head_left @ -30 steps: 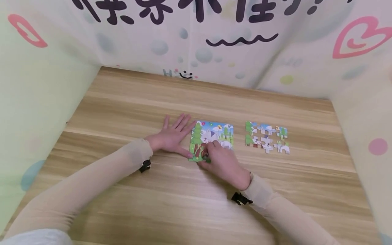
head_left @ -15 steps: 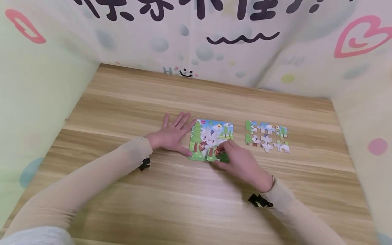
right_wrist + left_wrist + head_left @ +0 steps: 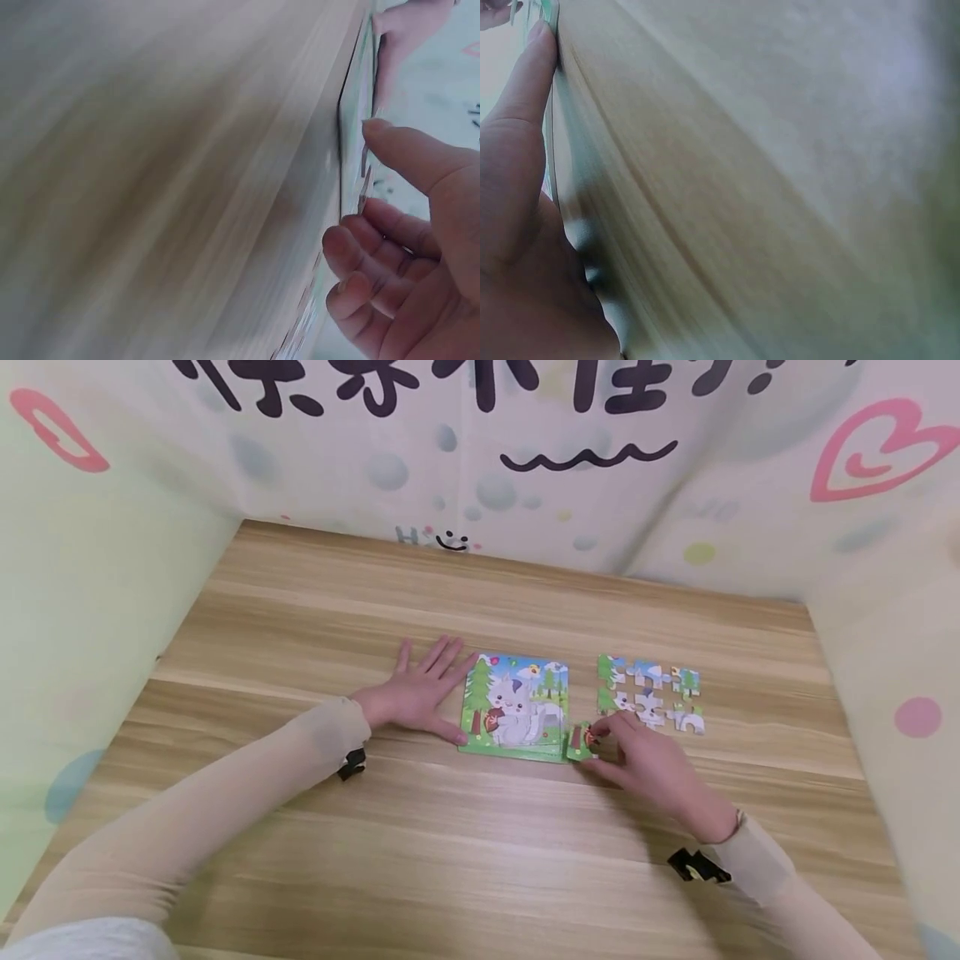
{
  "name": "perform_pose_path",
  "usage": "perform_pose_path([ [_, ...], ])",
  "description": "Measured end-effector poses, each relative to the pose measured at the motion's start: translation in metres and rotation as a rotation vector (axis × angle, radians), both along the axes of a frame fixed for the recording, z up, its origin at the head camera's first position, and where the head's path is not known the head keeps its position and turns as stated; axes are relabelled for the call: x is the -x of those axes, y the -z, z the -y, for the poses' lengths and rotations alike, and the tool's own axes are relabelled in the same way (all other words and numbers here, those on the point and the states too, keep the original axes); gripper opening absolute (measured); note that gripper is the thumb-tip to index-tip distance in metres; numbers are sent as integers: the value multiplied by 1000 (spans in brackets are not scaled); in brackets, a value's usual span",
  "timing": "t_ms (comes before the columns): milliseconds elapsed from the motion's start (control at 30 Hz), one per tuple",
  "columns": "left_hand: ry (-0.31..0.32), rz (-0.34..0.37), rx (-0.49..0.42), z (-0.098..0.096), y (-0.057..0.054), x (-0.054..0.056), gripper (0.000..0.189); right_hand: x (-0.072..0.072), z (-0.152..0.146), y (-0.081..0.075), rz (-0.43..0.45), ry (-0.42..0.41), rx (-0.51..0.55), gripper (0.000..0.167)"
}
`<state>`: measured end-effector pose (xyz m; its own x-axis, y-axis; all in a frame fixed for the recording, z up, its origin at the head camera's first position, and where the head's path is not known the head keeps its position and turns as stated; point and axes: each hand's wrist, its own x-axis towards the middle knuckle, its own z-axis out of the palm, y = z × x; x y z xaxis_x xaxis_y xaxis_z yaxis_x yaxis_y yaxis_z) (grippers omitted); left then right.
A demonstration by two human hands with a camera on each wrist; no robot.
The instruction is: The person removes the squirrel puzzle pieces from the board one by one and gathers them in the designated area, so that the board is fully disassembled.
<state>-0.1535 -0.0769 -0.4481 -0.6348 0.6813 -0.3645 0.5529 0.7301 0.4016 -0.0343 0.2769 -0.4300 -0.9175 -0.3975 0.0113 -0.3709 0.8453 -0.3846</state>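
Note:
A square puzzle board (image 3: 513, 702) with a grey-white cartoon animal and green trees lies on the table. My left hand (image 3: 412, 696) rests flat at its left side, fingers spread, thumb touching the lower left corner. Just off the board's lower right corner, my right hand (image 3: 648, 764) pinches a puzzle piece (image 3: 579, 742) printed with green grass and a brown trunk. In the right wrist view the thumb and curled fingers of the right hand (image 3: 420, 232) show, with the piece edge-on between them. The left wrist view shows the left thumb (image 3: 526, 90) along the board's edge.
Several loose puzzle pieces (image 3: 649, 673) lie in two rows to the right of the board, the lower row partly behind the right hand. The wooden table (image 3: 375, 860) meets printed cloth walls (image 3: 480, 493) at the back and sides.
My right hand has moved right with the puzzle piece, from over the board's lower left part to beyond its lower right corner. The left hand has stayed in place.

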Motion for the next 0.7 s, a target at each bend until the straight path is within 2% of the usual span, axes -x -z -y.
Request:
perform_pose_path([
  [100, -3, -1, 6, 0, -4, 0, 133, -3, -14, -1, -23, -2, 4, 34],
  [367, -4, -18, 22, 1, -8, -1, 132, -8, -38, -3, -13, 19, -10, 35],
  [700, 6, -10, 37, -1, -7, -1, 133, -4, -41, -1, 4, -29, -28, 33],
])
